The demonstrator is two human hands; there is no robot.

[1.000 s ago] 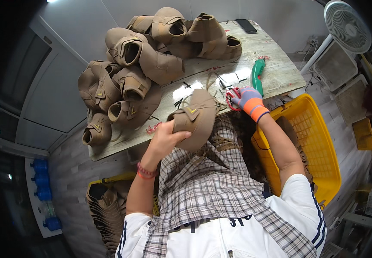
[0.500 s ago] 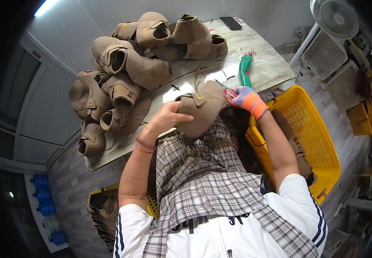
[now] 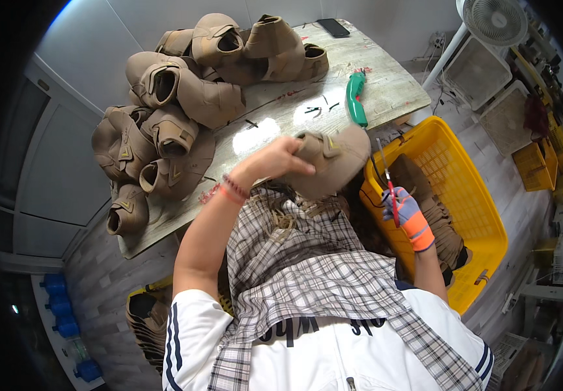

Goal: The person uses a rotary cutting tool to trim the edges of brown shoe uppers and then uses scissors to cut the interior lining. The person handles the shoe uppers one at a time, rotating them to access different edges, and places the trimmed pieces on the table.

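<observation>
My bare left hand (image 3: 275,159) grips a brown shoe upper (image 3: 343,166) by its collar end, holding it above the near edge of the table. The upper has a strap with a small yellow mark and is slightly blurred. In a purple and orange glove, my right hand (image 3: 408,212) is closed around red-handled scissors (image 3: 395,203). Their blades point away from me, apart from the upper and over the yellow basket's left side. A green handheld tool (image 3: 356,99) lies on the table beyond the upper.
Several brown shoe uppers (image 3: 164,127) are heaped on the table's left and far side. Dark scraps and a phone (image 3: 333,27) lie on the worn table (image 3: 385,85). At right stands a yellow basket (image 3: 490,228) with stacked brown pieces (image 3: 434,208); a fan (image 3: 496,21) stands behind.
My right hand has drawn the scissors away from the upper, toward me and to the right. My left hand has carried the upper rightward.
</observation>
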